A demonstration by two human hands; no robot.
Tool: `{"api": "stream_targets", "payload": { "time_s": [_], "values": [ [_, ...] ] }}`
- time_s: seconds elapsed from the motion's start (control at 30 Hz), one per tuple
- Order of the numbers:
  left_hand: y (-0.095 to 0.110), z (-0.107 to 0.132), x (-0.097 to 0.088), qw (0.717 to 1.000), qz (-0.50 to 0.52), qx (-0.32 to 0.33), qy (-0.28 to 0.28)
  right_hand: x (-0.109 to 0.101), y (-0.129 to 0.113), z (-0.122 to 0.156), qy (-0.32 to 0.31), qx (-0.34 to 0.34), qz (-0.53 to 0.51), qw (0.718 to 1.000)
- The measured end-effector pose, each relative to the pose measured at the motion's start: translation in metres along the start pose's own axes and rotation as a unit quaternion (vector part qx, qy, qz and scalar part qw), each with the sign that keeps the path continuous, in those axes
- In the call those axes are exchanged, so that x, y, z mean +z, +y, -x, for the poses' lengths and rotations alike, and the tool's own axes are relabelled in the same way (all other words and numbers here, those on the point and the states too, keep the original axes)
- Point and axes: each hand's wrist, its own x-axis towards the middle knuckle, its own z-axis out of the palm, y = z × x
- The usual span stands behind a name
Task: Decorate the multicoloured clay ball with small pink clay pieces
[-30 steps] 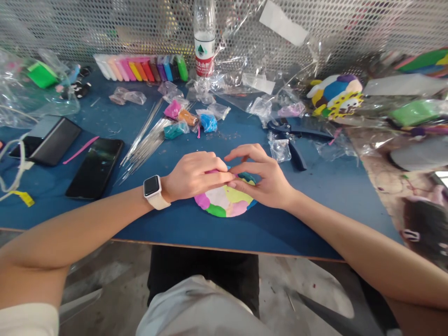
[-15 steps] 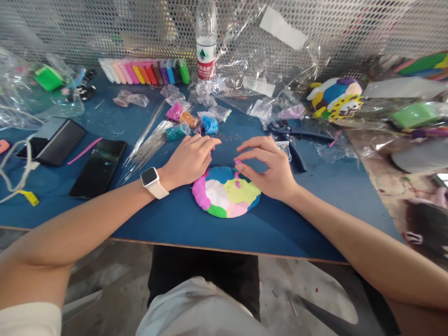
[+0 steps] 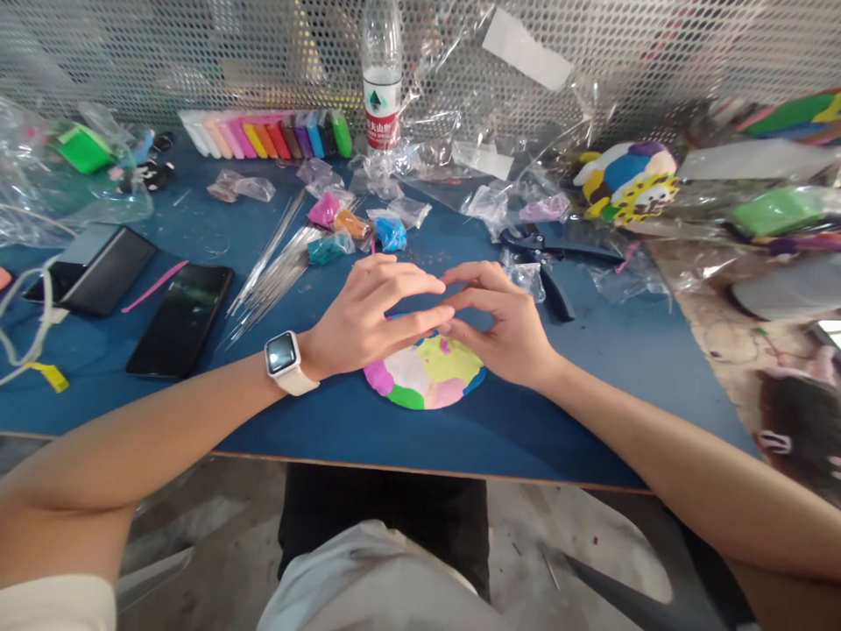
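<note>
A rounded oval of modelling clay [image 3: 453, 359] in patches of yellow, white, pink, green and blue lies on the blue table; a small pink mark sits on its yellow patch. Over its far side my left hand [image 3: 385, 311], with a white-strapped watch at the wrist, reaches across with fingers stretched and apart. Its fingertips meet those of my right hand [image 3: 503, 324], whose thumb and fingers are pinched together. The small bit of pink clay seen in that pinch a moment ago is now hidden by the fingertips.
Behind the hands lie clay lumps in wrappers [image 3: 351, 225] and thin metal wires [image 3: 279, 276]. Pliers [image 3: 558, 250] are on the right, a phone [image 3: 180, 322] on the left. A bottle [image 3: 382, 105] and a row of coloured clay packs [image 3: 263, 136] stand at the back.
My left hand has moved right and spread its fingers, bringing its fingertips against the right hand's. The right hand has stayed nearly in place; its pink bit is covered.
</note>
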Motion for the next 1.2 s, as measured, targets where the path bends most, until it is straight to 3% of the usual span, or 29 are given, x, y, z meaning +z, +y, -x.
{"api": "stream_targets", "payload": {
  "time_s": [0.17, 0.37, 0.5, 1.2],
  "values": [
    [0.002, 0.002, 0.002, 0.999, 0.021, 0.009, 0.047, 0.001, -0.003, 0.003, -0.029, 0.021, -0.038, 0.999],
    [0.002, 0.002, 0.0, 0.999, 0.016, 0.026, 0.025, 0.002, -0.006, 0.003, -0.035, 0.005, -0.043, 0.998],
    [0.005, 0.0, -0.002, 0.998, 0.014, 0.043, 0.045, 0.002, -0.009, 0.003, -0.028, -0.012, -0.041, 0.999],
    [0.006, -0.004, -0.008, 0.996, 0.019, 0.074, 0.052, -0.004, -0.013, -0.001, -0.044, 0.022, -0.087, 0.995]
  ]
}}
